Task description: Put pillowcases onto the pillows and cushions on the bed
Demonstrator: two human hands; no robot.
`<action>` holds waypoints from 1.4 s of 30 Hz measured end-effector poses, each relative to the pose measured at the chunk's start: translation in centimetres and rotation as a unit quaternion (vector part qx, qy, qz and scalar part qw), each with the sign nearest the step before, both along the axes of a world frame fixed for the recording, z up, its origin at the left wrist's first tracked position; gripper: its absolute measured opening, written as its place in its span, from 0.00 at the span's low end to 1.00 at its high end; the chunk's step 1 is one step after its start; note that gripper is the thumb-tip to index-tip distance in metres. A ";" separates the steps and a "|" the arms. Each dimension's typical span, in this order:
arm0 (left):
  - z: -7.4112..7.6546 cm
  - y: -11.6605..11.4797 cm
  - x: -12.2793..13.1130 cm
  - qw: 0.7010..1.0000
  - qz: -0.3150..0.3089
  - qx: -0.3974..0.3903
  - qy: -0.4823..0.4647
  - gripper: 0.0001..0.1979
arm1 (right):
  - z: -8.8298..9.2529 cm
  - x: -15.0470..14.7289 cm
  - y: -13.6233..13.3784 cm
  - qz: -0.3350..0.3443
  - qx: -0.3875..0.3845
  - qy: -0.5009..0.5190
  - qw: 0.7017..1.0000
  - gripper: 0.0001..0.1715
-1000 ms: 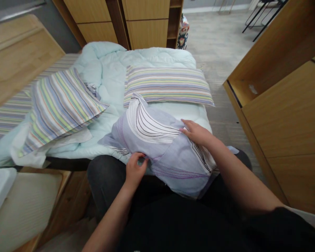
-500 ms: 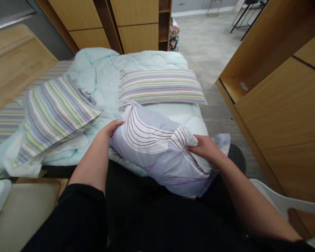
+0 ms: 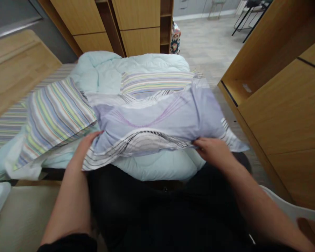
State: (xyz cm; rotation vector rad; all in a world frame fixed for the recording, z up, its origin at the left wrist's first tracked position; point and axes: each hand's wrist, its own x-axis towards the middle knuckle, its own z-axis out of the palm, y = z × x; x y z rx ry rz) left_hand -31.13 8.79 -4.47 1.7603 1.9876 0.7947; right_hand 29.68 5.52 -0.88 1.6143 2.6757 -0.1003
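A lavender pillow (image 3: 157, 117) with white bands and dotted black curves is stretched flat across the near part of the pale mint quilt (image 3: 162, 166). My left hand (image 3: 90, 140) grips its left end, with the fingers partly hidden by the cloth. Closed on the near edge toward the right is my right hand (image 3: 211, 148). Just behind lies a long striped pillow (image 3: 157, 79), partly covered by the lavender one. To the left, another striped pillow (image 3: 60, 115) rests at a slant, close to my left hand.
A wooden board or tabletop (image 3: 18, 56) juts in at upper left. Wooden cabinets (image 3: 139, 38) stand behind the quilt, and a wooden cabinet (image 3: 299, 105) lines the right side. A white chair (image 3: 283, 201) is at lower right, and a beige seat (image 3: 34, 210) at lower left.
The lavender pillow, bunched near my lap before, is now spread out lengthwise and farther forward, overlapping the long striped pillow. My left hand has moved left and slightly down.
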 end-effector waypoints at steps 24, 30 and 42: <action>-13.9 9.2 9.6 0.964 0.123 -0.012 0.237 0.36 | -20.2 1.8 14.6 -0.300 0.025 0.108 0.947 0.42; -13.8 9.9 12.0 0.959 0.214 -0.023 0.185 0.40 | -20.7 0.7 15.3 -0.332 0.007 0.232 0.914 0.43; -7.3 1.2 2.5 0.939 0.134 -0.263 -0.179 0.33 | -12.9 7.2 6.4 -0.385 -0.395 0.481 0.681 0.41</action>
